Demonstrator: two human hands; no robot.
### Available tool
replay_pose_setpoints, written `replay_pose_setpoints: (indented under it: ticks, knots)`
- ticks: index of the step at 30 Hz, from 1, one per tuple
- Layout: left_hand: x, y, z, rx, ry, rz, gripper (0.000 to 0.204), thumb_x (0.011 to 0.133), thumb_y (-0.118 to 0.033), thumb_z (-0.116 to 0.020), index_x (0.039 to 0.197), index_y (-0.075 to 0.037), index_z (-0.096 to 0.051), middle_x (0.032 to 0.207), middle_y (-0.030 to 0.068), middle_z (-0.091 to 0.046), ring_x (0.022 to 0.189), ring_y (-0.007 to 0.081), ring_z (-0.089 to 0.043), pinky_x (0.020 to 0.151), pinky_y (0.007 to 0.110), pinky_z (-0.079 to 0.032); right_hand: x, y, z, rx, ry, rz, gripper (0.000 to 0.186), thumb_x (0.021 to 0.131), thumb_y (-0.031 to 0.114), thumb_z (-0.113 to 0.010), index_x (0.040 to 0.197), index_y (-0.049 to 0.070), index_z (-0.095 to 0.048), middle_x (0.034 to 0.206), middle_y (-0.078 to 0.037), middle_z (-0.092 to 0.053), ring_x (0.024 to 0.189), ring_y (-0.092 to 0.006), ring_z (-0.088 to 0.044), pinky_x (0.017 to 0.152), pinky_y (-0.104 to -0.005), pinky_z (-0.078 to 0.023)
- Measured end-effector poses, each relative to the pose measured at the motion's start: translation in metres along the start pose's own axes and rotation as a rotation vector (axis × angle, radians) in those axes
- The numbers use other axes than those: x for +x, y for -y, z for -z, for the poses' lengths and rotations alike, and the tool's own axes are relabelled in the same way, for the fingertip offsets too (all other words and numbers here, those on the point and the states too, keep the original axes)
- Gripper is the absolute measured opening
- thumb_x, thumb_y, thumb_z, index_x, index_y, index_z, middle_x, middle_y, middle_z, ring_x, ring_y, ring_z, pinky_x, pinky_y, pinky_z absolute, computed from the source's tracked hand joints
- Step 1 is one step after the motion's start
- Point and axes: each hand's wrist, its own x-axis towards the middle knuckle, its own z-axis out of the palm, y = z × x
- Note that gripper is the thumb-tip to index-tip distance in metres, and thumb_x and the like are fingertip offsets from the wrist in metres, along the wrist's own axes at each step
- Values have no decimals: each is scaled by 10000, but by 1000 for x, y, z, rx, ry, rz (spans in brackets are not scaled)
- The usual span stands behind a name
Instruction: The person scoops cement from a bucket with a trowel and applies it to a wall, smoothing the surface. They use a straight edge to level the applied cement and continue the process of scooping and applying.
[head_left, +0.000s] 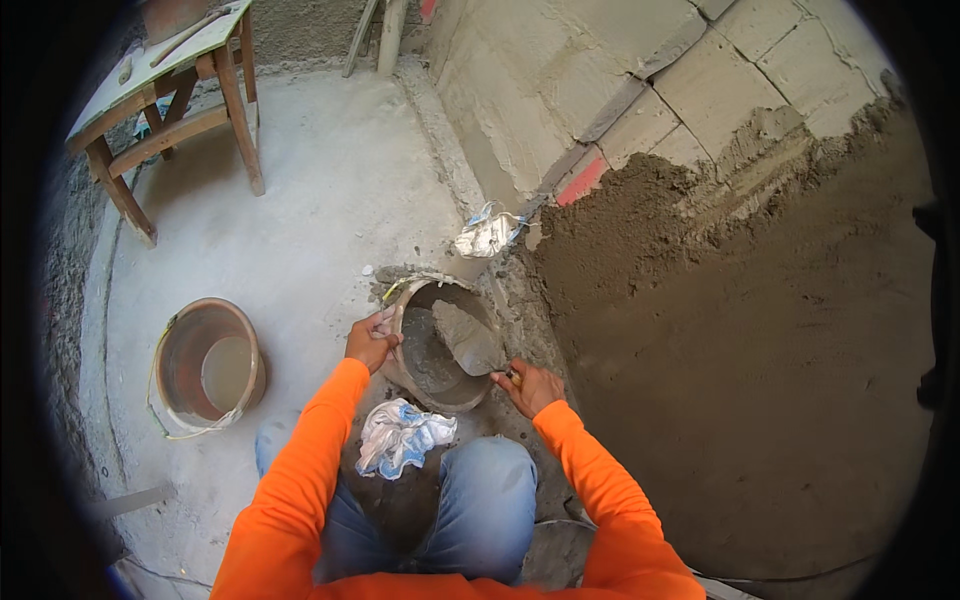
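A mortar bucket (pixel 407 377) stands on the floor between my knees and the wall, with wet grey mortar (pixel 430 352) inside. My left hand (pixel 372 340) grips its left rim. My right hand (pixel 532 387) is closed around the short handle of a trowel (pixel 488 357) at the bucket's right side. The trowel's blade lies over the bucket's opening and carries a heap of mortar. Just in front of my knees lies a crumpled white and blue cloth or sack piece (pixel 403 437).
Wet mortar plaster (pixel 740 380) covers the lower wall on the right, with bare blocks (pixel 720 90) above it. A second bucket (pixel 252 385) stands at the left. A wooden bench (pixel 190 130) is at the far left. Another crumpled white bag (pixel 487 236) lies beyond the mortar bucket.
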Motion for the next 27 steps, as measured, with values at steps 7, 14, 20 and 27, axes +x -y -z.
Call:
replay_pose_setpoints:
  ticks: [7,14,20,27]
  knots:
    - [11,16,34,31,-45,41,581,811,16,-741,1360,-117,-607,880,27,-577,703,146,-618,584,287,-543,32,-4,143,1032,321,191,205,955,237,-690,941,43,-627,657,-19,-588,469,-80,-527,416,-238,-391]
    - [10,21,30,-60,-33,56,588,814,31,-735,1371,-94,-593,883,44,-592,716,150,-625,576,289,-550,164,-68,182,875,13,-92,353,948,382,-664,853,56,-567,611,-32,-546,447,-130,-495,412,-293,-390]
    - [5,11,24,4,12,28,596,815,-2,-758,1375,-125,-594,937,30,-569,745,150,-629,601,293,-568,117,-62,144,191,-344,113,492,877,483,-695,894,-5,-629,656,-80,-578,577,-181,-539,583,-372,-470]
    - [-15,7,-23,-24,138,-32,574,820,-57,-774,1364,-122,-602,982,34,-586,771,151,-631,626,275,-566,54,-19,-51,-508,228,210,429,900,481,-638,1064,90,-707,976,-179,-723,971,-385,-683,849,-489,-528]
